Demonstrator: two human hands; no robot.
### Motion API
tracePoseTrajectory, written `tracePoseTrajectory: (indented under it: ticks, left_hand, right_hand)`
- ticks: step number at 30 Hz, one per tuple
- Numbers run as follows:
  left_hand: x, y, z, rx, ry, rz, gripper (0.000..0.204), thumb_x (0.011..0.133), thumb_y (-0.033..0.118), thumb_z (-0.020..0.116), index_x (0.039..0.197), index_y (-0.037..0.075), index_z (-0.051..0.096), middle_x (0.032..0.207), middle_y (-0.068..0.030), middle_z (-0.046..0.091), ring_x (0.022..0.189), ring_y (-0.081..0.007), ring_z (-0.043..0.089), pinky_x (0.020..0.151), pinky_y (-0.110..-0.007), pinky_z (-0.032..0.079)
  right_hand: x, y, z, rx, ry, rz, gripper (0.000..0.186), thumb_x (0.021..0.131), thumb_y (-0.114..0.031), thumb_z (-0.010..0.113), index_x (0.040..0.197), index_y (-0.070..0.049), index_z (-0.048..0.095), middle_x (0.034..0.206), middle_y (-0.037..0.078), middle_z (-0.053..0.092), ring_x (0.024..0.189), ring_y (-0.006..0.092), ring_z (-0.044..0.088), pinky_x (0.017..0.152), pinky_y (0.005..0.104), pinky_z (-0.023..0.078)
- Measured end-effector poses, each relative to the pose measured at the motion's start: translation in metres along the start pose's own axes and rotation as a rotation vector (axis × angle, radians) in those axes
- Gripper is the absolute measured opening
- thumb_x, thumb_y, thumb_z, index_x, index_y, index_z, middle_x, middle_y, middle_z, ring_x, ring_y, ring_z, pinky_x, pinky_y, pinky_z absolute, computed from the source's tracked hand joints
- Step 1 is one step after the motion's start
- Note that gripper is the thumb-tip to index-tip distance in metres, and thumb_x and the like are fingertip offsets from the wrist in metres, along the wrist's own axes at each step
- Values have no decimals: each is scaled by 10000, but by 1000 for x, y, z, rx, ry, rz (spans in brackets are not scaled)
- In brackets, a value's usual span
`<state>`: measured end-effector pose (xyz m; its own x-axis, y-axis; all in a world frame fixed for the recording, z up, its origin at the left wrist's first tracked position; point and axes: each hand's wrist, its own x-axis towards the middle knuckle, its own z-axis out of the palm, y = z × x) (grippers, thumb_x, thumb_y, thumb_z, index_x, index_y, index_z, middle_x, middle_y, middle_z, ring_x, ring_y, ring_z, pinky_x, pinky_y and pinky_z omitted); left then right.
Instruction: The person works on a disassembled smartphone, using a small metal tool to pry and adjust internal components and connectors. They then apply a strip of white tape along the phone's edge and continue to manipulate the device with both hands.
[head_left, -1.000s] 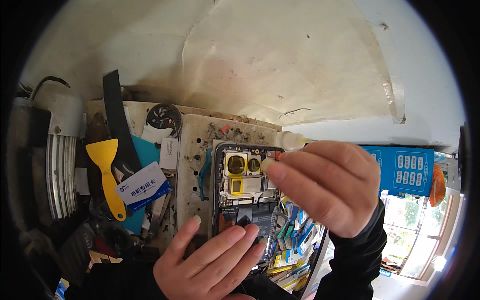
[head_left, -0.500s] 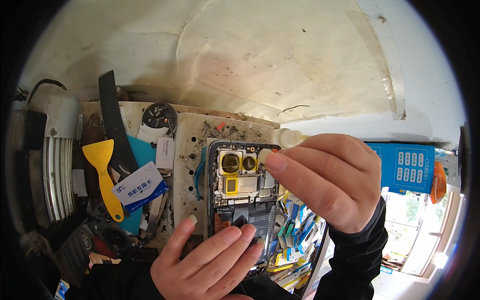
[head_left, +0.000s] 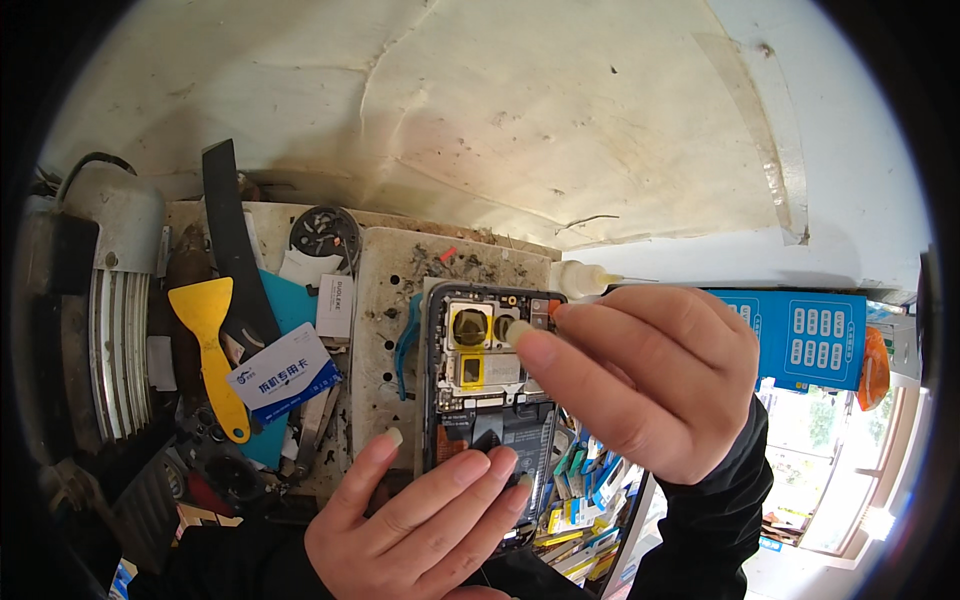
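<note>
An opened smartphone [head_left: 510, 420] lies before me with its back off. Its camera modules [head_left: 470, 326] and black battery are exposed, and yellow film covers part of the camera area. Across the lower part of the phone, over the battery, my left hand [head_left: 410, 520] rests with fingers stretched out. My right hand [head_left: 640, 375] is closed above the phone's upper right, thumb tip over the smaller camera lens and index fingertip near the top right corner. Whatever is between those fingertips, if anything, is hidden.
Left of the phone lie a yellow scraper [head_left: 207, 345], a blue-and-white card [head_left: 285, 375] and a round black dish [head_left: 324, 232]. A needle-tipped bottle [head_left: 583, 278] stands behind my right hand. Several small packets [head_left: 590, 490] fill the lower right. A grey machine [head_left: 115, 220] stands far left.
My right hand has shifted slightly left and down, its thumb moving from the phone's top right corner to over the smaller lens. My left hand stays on the phone. The view has shifted slightly.
</note>
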<state>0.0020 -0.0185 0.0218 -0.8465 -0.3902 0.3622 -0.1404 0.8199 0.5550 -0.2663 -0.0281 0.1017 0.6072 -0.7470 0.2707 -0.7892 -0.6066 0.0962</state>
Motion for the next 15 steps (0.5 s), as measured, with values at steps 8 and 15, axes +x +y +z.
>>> tracePoseTrajectory:
  ticks: [8,15]
  left_hand:
    - [1,-1,-4,-11,-37,2,705,1079,647,407,1462,106,647,1560,-117,572,1507,-277,466,1252,-587,258]
    - [3,0,-7,-6,-47,11,713,1076,654,410,1445,100,664,1555,-133,571,1498,-297,471,1230,-599,292]
  right_hand:
    - [-6,2,7,40,151,118,507,696,42,815,1191,-26,724,918,86,768,784,245,690,658,314,573]
    - [-21,-16,6,393,299,589,653,743,173,792,1358,26,629,949,112,773,826,212,710,758,310,565]
